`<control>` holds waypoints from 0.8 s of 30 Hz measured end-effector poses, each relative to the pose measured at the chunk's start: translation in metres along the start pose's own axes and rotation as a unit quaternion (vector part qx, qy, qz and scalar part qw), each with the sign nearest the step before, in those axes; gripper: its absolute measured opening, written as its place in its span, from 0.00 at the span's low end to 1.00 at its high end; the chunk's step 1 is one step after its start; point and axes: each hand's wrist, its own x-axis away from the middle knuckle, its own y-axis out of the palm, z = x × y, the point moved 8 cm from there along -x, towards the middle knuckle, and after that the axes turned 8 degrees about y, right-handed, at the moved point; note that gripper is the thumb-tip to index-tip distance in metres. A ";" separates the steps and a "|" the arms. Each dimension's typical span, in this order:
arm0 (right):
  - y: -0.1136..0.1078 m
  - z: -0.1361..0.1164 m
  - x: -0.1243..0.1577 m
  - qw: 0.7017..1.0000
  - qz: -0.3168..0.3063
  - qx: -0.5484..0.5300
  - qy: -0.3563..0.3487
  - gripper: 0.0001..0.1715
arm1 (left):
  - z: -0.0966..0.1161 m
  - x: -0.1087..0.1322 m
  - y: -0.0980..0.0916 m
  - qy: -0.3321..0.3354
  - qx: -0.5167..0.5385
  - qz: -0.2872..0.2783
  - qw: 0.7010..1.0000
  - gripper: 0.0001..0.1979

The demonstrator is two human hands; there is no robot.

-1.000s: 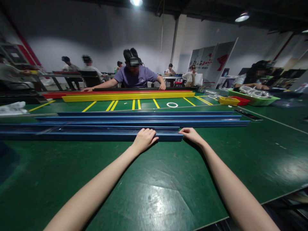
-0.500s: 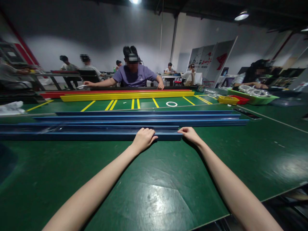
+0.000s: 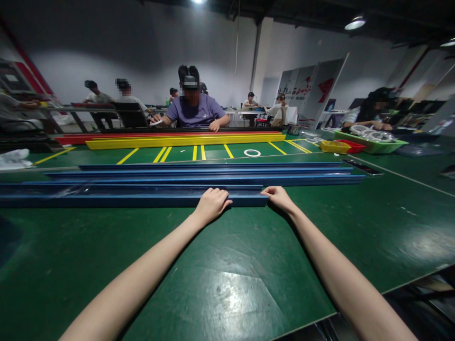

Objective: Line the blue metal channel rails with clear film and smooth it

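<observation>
At centre frame, the left hand [image 3: 213, 206] curls fingers over the nearest blue channel [image 3: 133, 201], which could skid if loosened, while the right hand [image 3: 280, 197] pinches at its end, hold unclear.

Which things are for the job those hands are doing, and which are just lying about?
For the job: nearest blue channel, left hand on it, right hand at its end.
Lying about, seemingly: white ring, yellow bin, red bin, dark phone-like slab.
</observation>
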 end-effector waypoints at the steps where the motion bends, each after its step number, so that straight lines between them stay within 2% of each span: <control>1: 0.000 0.000 0.000 1.000 0.000 0.001 0.001 0.16 | 0.000 0.000 0.000 0.000 0.000 0.000 1.000 0.13; 24: -0.003 -0.003 0.002 0.999 0.027 0.030 -0.004 0.15 | 0.002 -0.002 0.000 0.006 0.005 -0.003 1.000 0.12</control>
